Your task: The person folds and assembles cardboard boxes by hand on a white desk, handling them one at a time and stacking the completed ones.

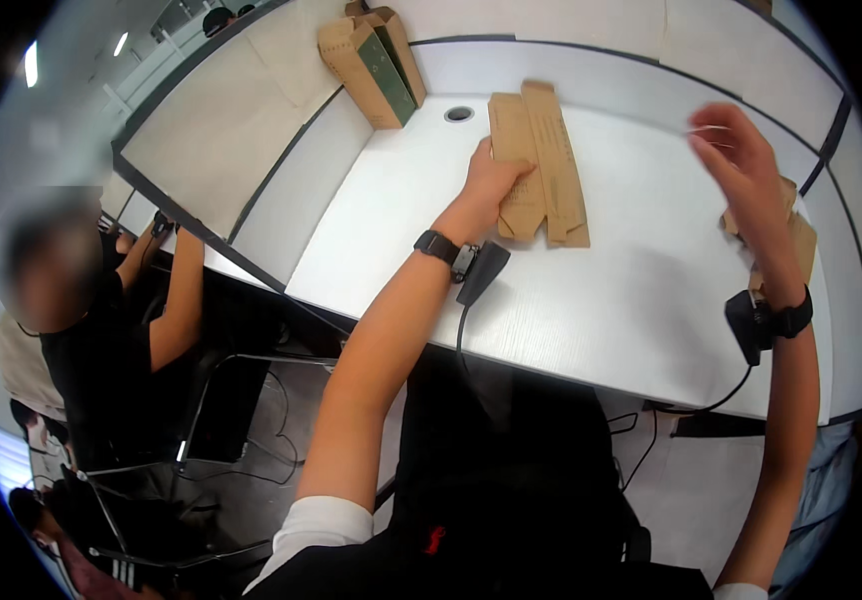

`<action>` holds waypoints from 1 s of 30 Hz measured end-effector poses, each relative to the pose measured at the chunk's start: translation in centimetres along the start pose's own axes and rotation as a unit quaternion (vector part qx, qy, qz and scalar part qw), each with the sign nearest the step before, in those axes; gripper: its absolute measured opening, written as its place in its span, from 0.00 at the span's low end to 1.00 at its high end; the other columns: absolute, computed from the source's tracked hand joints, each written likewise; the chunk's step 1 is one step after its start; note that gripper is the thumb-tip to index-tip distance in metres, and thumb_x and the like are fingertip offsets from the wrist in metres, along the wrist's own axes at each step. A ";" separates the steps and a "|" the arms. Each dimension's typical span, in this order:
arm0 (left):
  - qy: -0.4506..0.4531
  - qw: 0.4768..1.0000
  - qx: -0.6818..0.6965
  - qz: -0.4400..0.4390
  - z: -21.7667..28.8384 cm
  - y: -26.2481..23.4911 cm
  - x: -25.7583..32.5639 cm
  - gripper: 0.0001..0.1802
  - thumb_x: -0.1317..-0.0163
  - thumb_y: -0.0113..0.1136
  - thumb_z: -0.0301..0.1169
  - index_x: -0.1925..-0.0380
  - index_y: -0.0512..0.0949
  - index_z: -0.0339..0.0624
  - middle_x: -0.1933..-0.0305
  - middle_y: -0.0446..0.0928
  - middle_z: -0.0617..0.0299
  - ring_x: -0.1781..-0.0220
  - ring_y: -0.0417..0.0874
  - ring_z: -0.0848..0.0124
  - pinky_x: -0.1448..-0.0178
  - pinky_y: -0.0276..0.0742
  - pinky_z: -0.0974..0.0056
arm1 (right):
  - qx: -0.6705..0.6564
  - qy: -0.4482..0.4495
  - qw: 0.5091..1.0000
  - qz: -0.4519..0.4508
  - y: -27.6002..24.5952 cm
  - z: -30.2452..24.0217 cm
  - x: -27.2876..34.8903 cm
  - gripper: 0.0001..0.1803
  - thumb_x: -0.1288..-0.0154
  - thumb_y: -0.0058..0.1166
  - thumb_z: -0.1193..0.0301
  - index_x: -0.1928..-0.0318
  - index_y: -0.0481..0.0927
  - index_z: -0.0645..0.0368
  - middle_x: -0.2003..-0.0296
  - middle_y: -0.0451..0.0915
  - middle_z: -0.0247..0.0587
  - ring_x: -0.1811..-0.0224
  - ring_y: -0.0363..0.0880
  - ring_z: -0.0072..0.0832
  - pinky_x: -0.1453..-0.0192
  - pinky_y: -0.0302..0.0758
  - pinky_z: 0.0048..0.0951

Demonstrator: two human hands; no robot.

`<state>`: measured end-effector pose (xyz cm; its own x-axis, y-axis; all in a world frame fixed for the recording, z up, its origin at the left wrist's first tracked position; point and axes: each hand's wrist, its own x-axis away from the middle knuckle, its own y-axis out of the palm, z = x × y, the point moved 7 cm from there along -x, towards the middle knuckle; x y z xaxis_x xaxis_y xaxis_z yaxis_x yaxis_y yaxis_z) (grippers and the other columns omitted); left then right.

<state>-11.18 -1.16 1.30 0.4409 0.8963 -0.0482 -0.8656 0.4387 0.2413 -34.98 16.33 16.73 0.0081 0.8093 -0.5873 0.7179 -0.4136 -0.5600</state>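
Note:
A flattened brown cardboard box lies on the white desk with its creased panels and end flaps spread out. My left hand is closed on its left edge, the thumb resting on top of the board. To the right, my right hand is raised over the desk, apart from the box, its fingers curled toward the thumb. Thin whitish lines show at those fingertips; I cannot tell what they are. Each wrist wears a black strap with a small cabled device.
Standing brown boxes are in the back left corner, beside a round cable hole. More folded cardboard lies at the right, partly behind my right wrist. Low partitions enclose the desk. A person in black sits on the left.

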 end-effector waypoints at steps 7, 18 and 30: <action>0.113 0.994 0.001 0.004 -1.8 -0.2 -5.2 0.31 0.41 0.65 0.18 0.37 0.66 0.33 0.47 0.80 0.49 0.49 0.86 0.60 0.45 0.86 0.56 | -0.570 -0.242 0.655 -0.434 9.9 -18.3 4.0 0.12 0.34 0.67 0.73 0.62 0.81 0.72 0.78 0.83 0.48 0.74 0.89 0.38 0.68 0.88 0.36; 0.082 0.994 0.073 -0.024 -0.8 -1.8 -3.5 0.35 0.39 0.65 0.18 0.32 0.62 0.34 0.40 0.76 0.50 0.38 0.80 0.63 0.35 0.79 0.60 | -0.661 0.325 0.656 -0.165 12.8 -19.5 3.7 0.16 0.31 0.64 0.73 0.66 0.67 0.60 0.75 0.78 0.50 0.80 0.71 0.32 0.77 0.70 0.29; 0.073 0.993 0.088 -0.040 -0.6 -1.0 -3.9 0.34 0.38 0.63 0.18 0.32 0.61 0.33 0.40 0.75 0.51 0.38 0.79 0.63 0.34 0.78 0.60 | -0.773 0.250 0.508 -0.286 15.7 -18.0 2.0 0.19 0.33 0.66 0.64 0.72 0.74 0.64 0.71 0.78 0.59 0.77 0.74 0.36 0.75 0.70 0.32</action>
<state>-12.13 -5.03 0.69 0.4554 0.8649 -0.2109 -0.7688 0.5016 0.3967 -11.19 19.02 17.28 -0.6107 0.7779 -0.1479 0.3882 0.4569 0.8003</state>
